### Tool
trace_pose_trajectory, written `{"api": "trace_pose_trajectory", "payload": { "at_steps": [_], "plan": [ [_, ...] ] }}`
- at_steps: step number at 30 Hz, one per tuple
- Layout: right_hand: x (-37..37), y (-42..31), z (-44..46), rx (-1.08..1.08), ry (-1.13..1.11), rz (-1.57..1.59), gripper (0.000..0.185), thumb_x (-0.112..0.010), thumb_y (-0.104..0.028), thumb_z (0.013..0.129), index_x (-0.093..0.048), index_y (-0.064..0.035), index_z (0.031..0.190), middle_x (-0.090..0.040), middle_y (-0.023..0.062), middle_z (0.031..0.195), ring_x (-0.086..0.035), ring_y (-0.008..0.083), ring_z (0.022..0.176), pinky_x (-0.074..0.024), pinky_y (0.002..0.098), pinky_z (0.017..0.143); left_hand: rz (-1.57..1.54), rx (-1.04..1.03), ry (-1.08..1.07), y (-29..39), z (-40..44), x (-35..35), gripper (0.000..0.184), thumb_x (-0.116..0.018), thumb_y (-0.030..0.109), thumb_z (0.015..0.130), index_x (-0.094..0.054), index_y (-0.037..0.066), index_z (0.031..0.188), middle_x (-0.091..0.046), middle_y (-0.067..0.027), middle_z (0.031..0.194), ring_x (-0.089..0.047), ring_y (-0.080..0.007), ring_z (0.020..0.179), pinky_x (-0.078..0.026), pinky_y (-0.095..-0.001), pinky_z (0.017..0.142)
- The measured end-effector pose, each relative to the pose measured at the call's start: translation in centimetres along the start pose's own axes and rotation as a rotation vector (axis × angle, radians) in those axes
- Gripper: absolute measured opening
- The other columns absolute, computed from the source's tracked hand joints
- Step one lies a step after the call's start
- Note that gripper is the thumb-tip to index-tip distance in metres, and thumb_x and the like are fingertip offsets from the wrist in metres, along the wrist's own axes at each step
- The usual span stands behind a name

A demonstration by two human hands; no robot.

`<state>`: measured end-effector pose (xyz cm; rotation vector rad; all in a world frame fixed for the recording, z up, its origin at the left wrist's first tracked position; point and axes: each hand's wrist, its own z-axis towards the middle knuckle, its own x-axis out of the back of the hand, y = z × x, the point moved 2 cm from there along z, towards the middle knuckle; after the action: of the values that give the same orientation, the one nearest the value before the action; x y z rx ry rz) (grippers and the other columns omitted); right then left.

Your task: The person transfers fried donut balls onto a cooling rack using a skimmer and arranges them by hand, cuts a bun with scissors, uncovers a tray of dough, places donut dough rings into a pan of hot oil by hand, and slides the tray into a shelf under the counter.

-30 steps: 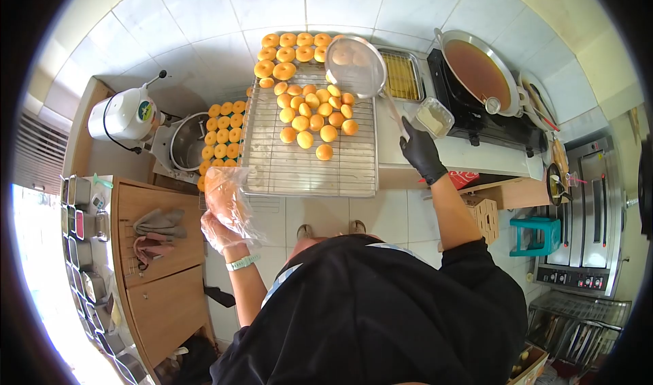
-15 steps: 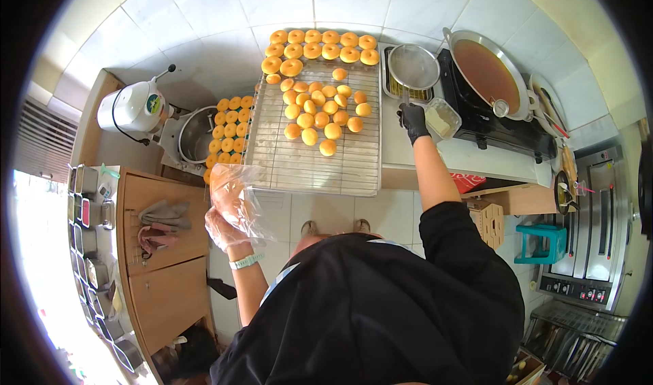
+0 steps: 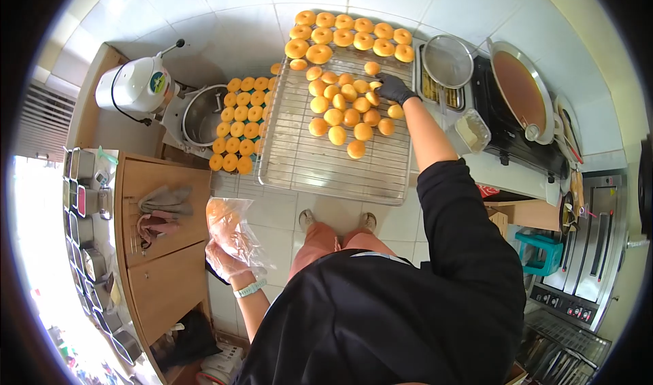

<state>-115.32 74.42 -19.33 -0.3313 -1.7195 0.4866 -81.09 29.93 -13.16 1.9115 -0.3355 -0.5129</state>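
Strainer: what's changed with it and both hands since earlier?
The strainer moved right from above the doughnuts onto the metal tray. The right hand released it and moved left to the small round buns; whether it grips one is unclear. The left hand still holds the clear plastic bag.

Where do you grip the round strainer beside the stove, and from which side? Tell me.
Best by the handle, probably, approaching from the person's side with the right hand, the nearer one. The handle points back toward the person and is narrow enough to wrap fingers around, while the strainer itself is a wide mesh round, likely awkward to grasp.
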Motion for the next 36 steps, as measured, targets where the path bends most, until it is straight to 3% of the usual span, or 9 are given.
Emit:
{"api": "trace_pose_trajectory", "payload": {
  "at_steps": [2,5,7,11,14,17,30,34,36],
  "plan": [
    [0.3,-0.2,1.0,0.007,-0.096,-0.127,0.046,-0.058,-0.027,0.068,-0.053,-0.0068,0.108,-0.056,0.0172,0.102,-0.056,0.0287,0.090,-0.0444,0.0349,0.077,0.058,-0.022,0.038,0.2,2.7,2.7,0.020,-0.048,0.021,0.075,-0.052,0.002,0.081,-0.053,-0.0079,0.080,-0.053,-0.0198,0.070,-0.047,-0.0314,0.061],
    [3.2,-3.7,-1.0,-0.138,0.219,-0.306,0.030,-0.060,-0.027,0.066,-0.060,-0.0060,0.088,-0.059,0.0168,0.091,-0.057,0.0298,0.083,-0.0458,0.0361,0.072,0.010,0.055,0.089,2.4,4.7,3.1,0.021,-0.049,0.021,0.076,-0.051,0.002,0.085,-0.052,-0.0085,0.082,-0.053,-0.0200,0.073,-0.047,-0.0321,0.063],
    [2.9,-3.6,-0.2,-0.142,0.225,-0.302,0.038,-0.062,-0.026,0.064,-0.056,-0.0063,0.096,-0.057,0.0171,0.097,-0.055,0.0296,0.089,-0.0445,0.0360,0.076,0.089,0.006,0.111,1.6,6.0,2.7,0.022,-0.049,0.021,0.076,-0.051,0.002,0.087,-0.052,-0.0090,0.083,-0.053,-0.0204,0.073,-0.046,-0.0329,0.063],
    [1.3,-5.9,0.2,-0.029,0.014,-0.172,0.052,-0.062,-0.021,0.062,-0.049,-0.0078,0.110,-0.054,0.0172,0.105,-0.052,0.0284,0.097,-0.0429,0.0356,0.081,1.351,-0.768,0.199,2.1,9.0,3.3,0.021,-0.049,0.022,0.078,-0.052,0.004,0.088,-0.052,-0.0071,0.086,-0.052,-0.0192,0.077,-0.046,-0.0320,0.066],
    [-0.4,-5.4,1.3,-0.004,-0.135,-0.163,0.064,-0.062,-0.020,0.060,-0.041,-0.0092,0.119,-0.052,0.0174,0.109,-0.050,0.0286,0.101,-0.0418,0.0348,0.084,-0.025,-0.012,0.166,2.9,8.7,0.0,0.022,-0.045,0.017,0.076,-0.054,-0.002,0.082,-0.055,-0.0118,0.079,-0.056,-0.0214,0.069,-0.050,-0.0333,0.058],
    [-0.8,-5.6,1.7,-0.039,-0.193,-0.230,0.060,-0.063,-0.018,0.059,-0.043,-0.0083,0.115,-0.052,0.0172,0.108,-0.051,0.0298,0.099,-0.0423,0.0354,0.083,0.021,0.019,0.084,3.0,9.2,0.3,0.021,-0.048,0.022,0.079,-0.051,0.005,0.089,-0.052,-0.0076,0.089,-0.052,-0.0193,0.079,-0.046,-0.0322,0.068],
    [2.3,-5.5,10.4,0.131,-0.314,-0.262,0.033,-0.042,-0.033,0.075,-0.057,-0.0054,0.084,-0.059,0.0166,0.088,-0.055,0.0301,0.077,-0.0421,0.0376,0.070,-0.085,0.031,0.189,0.6,3.9,-4.7,0.020,-0.049,0.023,0.077,-0.052,0.004,0.085,-0.052,-0.0066,0.085,-0.052,-0.0190,0.075,-0.046,-0.0317,0.065],
    [2.2,-7.8,11.5,0.154,0.140,-0.295,0.032,-0.050,-0.033,0.074,-0.060,-0.0077,0.090,-0.059,0.0166,0.089,-0.056,0.0300,0.086,-0.0434,0.0376,0.077,-0.326,0.118,0.147,-0.6,3.3,-4.4,0.021,-0.050,0.024,0.076,-0.050,0.005,0.085,-0.052,-0.0063,0.084,-0.052,-0.0192,0.079,-0.046,-0.0316,0.068],
    [0.6,-10.8,12.6,0.227,-0.037,-0.082,0.034,-0.056,-0.034,0.073,-0.059,-0.0078,0.095,-0.058,0.0160,0.094,-0.056,0.0293,0.087,-0.0433,0.0369,0.077,-0.332,0.114,0.105,-0.1,2.2,-5.1,0.021,-0.049,0.025,0.077,-0.050,0.005,0.085,-0.051,-0.0067,0.085,-0.052,-0.0191,0.079,-0.046,-0.0310,0.068]
  ]
}}
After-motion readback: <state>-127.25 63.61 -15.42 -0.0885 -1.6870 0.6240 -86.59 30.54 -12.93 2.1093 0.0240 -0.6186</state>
